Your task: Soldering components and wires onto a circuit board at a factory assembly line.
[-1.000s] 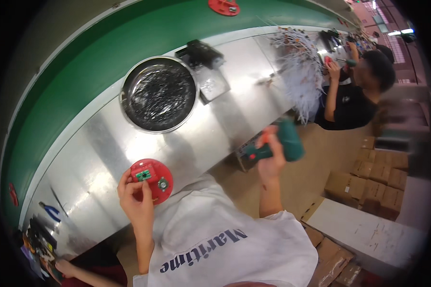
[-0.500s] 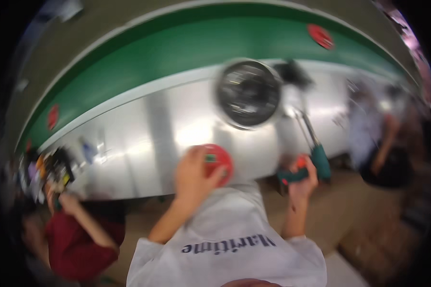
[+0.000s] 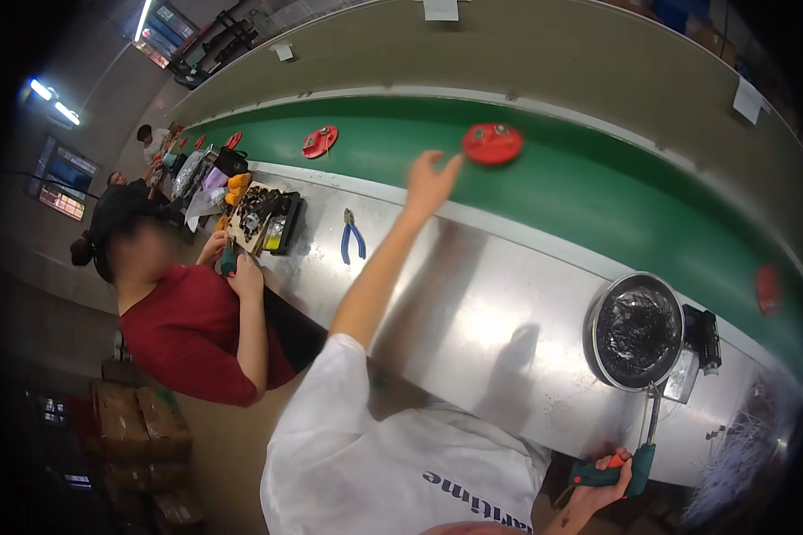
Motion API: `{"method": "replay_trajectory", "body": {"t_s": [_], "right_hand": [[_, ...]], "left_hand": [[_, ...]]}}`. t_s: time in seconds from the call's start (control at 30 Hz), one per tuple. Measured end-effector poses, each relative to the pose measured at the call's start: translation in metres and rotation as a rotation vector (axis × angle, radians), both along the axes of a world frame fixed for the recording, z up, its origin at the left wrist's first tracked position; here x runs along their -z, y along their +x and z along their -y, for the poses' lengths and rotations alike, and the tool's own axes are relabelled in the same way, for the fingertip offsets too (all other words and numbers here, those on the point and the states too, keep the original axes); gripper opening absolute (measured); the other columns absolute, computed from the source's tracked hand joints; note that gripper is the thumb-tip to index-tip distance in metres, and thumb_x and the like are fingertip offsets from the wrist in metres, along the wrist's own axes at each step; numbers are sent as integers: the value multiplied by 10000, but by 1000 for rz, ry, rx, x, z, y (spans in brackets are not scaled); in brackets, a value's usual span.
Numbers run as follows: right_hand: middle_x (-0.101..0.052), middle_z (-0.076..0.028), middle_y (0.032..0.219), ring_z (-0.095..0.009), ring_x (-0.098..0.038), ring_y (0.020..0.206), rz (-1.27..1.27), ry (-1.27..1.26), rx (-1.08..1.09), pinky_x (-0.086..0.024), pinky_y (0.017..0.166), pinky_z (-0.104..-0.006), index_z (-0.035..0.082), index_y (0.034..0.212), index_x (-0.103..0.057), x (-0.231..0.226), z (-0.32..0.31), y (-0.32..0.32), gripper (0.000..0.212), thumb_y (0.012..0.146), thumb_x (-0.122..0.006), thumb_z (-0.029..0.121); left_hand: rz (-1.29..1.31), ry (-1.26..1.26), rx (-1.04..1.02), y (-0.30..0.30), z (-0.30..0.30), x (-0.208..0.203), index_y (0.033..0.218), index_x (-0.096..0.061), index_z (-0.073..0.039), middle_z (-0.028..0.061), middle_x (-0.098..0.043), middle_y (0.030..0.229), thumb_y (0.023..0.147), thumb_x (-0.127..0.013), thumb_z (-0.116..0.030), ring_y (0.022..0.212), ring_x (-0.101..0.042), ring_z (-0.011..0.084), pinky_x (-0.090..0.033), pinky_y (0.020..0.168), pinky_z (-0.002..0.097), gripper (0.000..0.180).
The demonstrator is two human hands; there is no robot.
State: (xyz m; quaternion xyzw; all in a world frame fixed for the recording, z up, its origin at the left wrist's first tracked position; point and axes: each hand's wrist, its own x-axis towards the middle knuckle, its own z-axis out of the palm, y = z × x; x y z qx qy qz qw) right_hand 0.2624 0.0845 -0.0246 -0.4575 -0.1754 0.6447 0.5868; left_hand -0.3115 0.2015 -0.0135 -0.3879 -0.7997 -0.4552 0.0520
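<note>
My left hand (image 3: 433, 183) reaches out over the edge of the green belt, fingers apart and nothing in them. Just beyond its fingertips, a round red plastic part (image 3: 492, 144) with small metal pieces on top lies on the belt. At the near table edge, my right hand (image 3: 605, 486) is closed round a dark green power screwdriver (image 3: 591, 474) with a red trigger. Beside that hand, the dark green grip (image 3: 641, 471) of a pan's handle sticks out past the edge. The pan (image 3: 597, 343) stands on the metal table and holds many small dark pieces, probably screws.
More red parts lie along the belt, one to the left (image 3: 319, 141) and one far right (image 3: 766, 290). Blue-handled pliers (image 3: 352, 241) rest on the metal table. A black box (image 3: 703, 339) stands behind the pan. To my left, a co-worker in a dark red shirt (image 3: 187, 325) handles a green tool.
My left hand has gone from gripping a red part near my body to reaching, empty, over the belt. The view has swung left; my right hand still holds the screwdriver.
</note>
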Motion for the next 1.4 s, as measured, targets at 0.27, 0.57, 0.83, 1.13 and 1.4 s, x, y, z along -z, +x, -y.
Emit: {"method": "replay_trajectory", "body": {"t_s": [0.27,0.57,0.83,1.13,1.4], "right_hand": [[-584,-70,972,-210,-551,723,-134,-137,80,-483,699,-372,110,1065,-547,7,7,18,339,818,-673,305],[-598,-87,897,-137,-452,510,-89,-153,214,-391,520,-261,57,944,-536,0,1,12,239,895,-550,290],[-567,-112,941,-186,-517,569,-98,-123,239,-423,534,-287,-2,921,-537,-9,4,0,270,807,-577,239],[-529,-79,940,-166,-488,564,-149,-63,121,-400,546,-275,30,930,-517,-3,3,4,255,825,-569,257],[-531,-99,960,-180,-510,584,-210,-26,80,-408,546,-286,14,943,-526,4,2,9,253,833,-556,239]], "left_hand": [[-176,-232,-407,-194,53,27,1064,-613,43,250,-623,1070,813,-660,-333,1024,-588,393,-471,885,452,454],[-804,-922,-185,-376,95,63,1246,-524,-25,186,-619,1158,871,-496,-259,1121,-566,324,-445,940,435,443],[-459,-626,-173,-287,-10,58,1034,-671,-44,210,-676,994,888,-575,-203,908,-649,394,-511,795,455,236],[-356,-357,984,101,37,-17,1054,-635,-3,156,-601,1086,809,-624,5,974,-577,346,-455,885,397,245],[-485,-264,1587,262,114,-20,983,-633,-25,123,-599,1003,790,-712,-131,954,-580,276,-474,791,365,234]]}}
